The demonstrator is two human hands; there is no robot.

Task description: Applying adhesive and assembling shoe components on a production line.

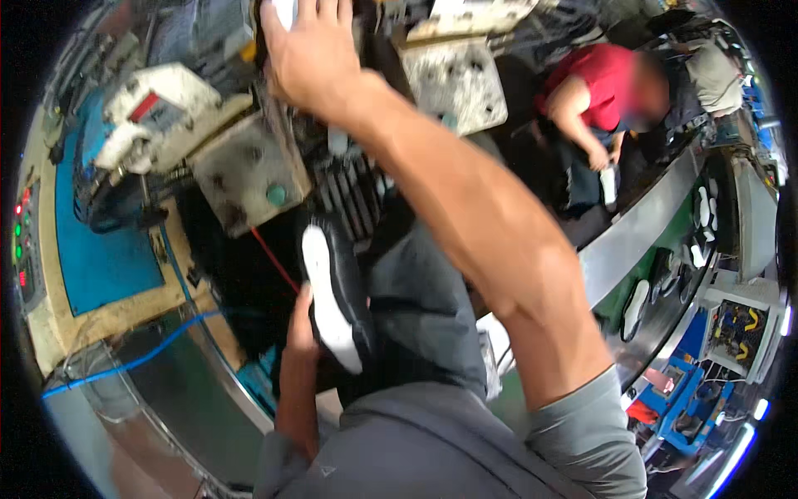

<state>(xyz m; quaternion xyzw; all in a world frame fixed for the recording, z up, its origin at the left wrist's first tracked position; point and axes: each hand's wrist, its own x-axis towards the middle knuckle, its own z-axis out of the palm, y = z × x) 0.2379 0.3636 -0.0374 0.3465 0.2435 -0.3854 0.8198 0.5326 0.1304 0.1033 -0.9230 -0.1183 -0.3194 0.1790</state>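
Observation:
My left hand [302,326] grips a black shoe [357,287] by its side, low in front of my lap. The shoe's white sole [326,283] faces up, and the hand's fingers are partly hidden behind it. My right arm stretches far forward across the view. At the upper edge my right hand [312,54] is on a machine, its thumb and fingers around a white thing [285,12]. The picture's edge cuts off the fingertips and most of that thing, so its kind does not show.
Machines with worn metal blocks [245,170] stand ahead. A control panel [29,241] is at far left, with a blue hose [137,363] nearby. At right, a person in red [594,87] holds a white-soled shoe beside a green conveyor [615,312] carrying several shoes.

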